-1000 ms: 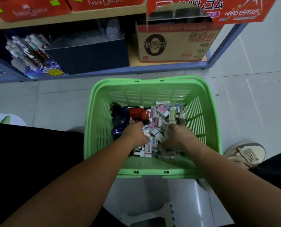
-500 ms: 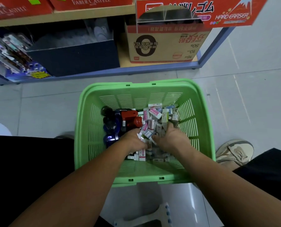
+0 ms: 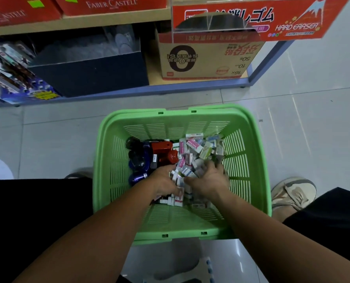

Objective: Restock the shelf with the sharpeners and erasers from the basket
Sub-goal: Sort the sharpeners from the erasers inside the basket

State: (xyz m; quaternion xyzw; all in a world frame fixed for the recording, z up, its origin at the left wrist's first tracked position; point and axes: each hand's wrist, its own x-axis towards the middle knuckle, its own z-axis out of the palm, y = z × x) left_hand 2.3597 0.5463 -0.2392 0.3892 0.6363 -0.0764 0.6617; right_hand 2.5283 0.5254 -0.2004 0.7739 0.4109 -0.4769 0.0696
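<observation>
Your left hand (image 3: 163, 181) and right hand (image 3: 207, 179) are cupped together around a clump of erasers (image 3: 192, 154) in the green basket (image 3: 249, 160) on the floor; sharpeners (image 3: 149, 155) lie left, shelf (image 3: 129, 89) beyond.

A green basket (image 3: 249, 180) sits on the floor before the shelf (image 3: 129, 89). Little boxed erasers (image 3: 194, 146) lie piled inside, beside what look like red and blue sharpeners (image 3: 164, 153).
</observation>
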